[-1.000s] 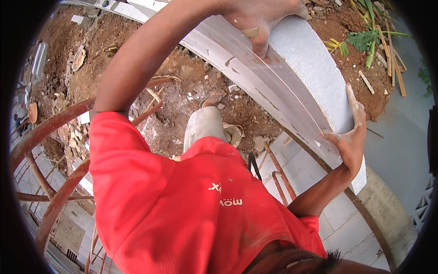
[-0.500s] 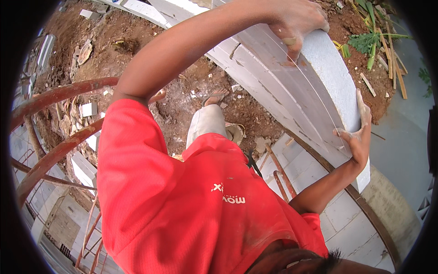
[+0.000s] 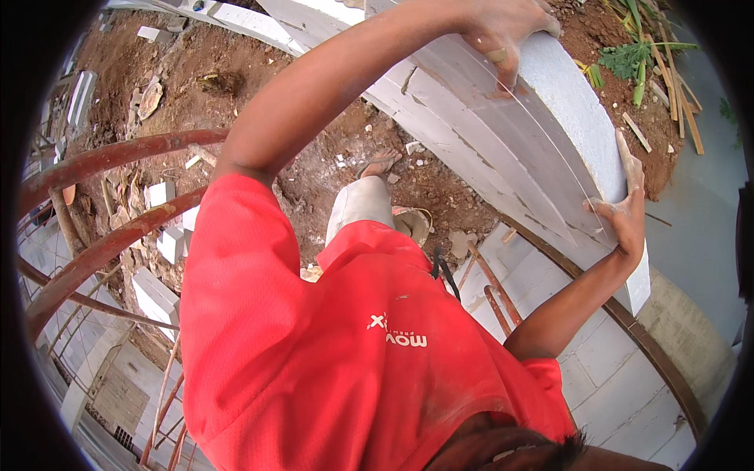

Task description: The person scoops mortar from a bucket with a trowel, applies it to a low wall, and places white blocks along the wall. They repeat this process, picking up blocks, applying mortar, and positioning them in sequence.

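A pale, rough-topped building block (image 3: 561,90) sits at the top of a light grey block wall (image 3: 471,125). My left hand (image 3: 506,35) grips its far end, with fingers bent over the edge and a thumb against the wall-side face. Around the near end, my right hand (image 3: 626,204) is closed, thumb on the inner face and fingers along the outer edge. A thin white string (image 3: 554,145) runs along the inner face, close to both hands. My left fingertips are partly hidden behind the block.
Red-brown scaffold pipes (image 3: 118,161) curve past my left side. Loose white blocks (image 3: 157,294) and rubble lie on the brown soil (image 3: 314,184). Beyond the wall are cut leaves (image 3: 624,59) and wooden strips (image 3: 683,110). A dark beam (image 3: 628,322) crosses the lower right.
My body and arms have shifted slightly to the right in the picture. Both hands keep their hold on the block, which shows little visible movement.
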Demonstrator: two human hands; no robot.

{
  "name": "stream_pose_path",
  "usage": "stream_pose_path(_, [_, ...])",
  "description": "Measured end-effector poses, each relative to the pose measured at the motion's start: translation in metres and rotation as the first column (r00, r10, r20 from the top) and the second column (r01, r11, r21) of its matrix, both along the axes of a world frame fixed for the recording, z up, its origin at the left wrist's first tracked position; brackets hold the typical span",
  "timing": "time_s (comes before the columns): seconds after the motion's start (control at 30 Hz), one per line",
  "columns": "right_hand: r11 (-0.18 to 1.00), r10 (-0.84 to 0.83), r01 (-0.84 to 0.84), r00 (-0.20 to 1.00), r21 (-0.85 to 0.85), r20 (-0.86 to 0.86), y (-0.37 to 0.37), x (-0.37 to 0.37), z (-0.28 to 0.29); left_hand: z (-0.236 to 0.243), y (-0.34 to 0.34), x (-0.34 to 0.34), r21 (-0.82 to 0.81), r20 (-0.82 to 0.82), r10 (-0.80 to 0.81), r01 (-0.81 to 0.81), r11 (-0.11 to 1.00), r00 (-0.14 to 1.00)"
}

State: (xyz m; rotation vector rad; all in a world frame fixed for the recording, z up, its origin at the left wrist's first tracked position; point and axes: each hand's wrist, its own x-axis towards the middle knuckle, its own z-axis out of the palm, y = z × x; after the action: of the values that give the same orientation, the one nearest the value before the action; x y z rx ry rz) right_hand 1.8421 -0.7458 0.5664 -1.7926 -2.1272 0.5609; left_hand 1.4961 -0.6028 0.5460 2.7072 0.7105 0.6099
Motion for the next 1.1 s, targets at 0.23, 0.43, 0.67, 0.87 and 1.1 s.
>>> stream_pose_path(0.23, [0.999, 0.033, -0.033, 0.999, 0.012, -0.005, -0.016, 0.032, 0.011, 0.005, -0.002, 0.002, -0.075, -0.142, 0.028, -0.039, 0.996, 0.99])
stream_pose_path(0.43, [0.993, -0.081, 0.057, 0.963, 0.1, 0.256, -0.045, 0.077, 0.013, 0.018, -0.008, 0.017, -0.048, -0.254, 0.121, -0.137, 0.989, 0.96])
stream_pose_path(0.67, [0.997, -0.079, 0.079, 0.994, 0.003, 0.08, -0.045, 0.082, 0.008, 0.029, -0.039, 0.021, 0.047, -0.223, 0.21, -0.205, 0.978, 0.952])
stream_pose_path(0.87, [0.992, -0.123, 0.123, 0.992, -0.019, -0.037, -0.048, 0.084, 0.008, 0.014, 0.008, 0.017, -0.249, -0.221, 0.153, -0.207, 0.946, 0.963])
stream_pose_path(1.1, [0.991, -0.13, 0.131, 0.991, -0.02, 0.016, -0.047, 0.084, 0.007, 0.014, -0.003, 0.024, -0.276, -0.173, 0.04, -0.087, 0.957, 0.984])
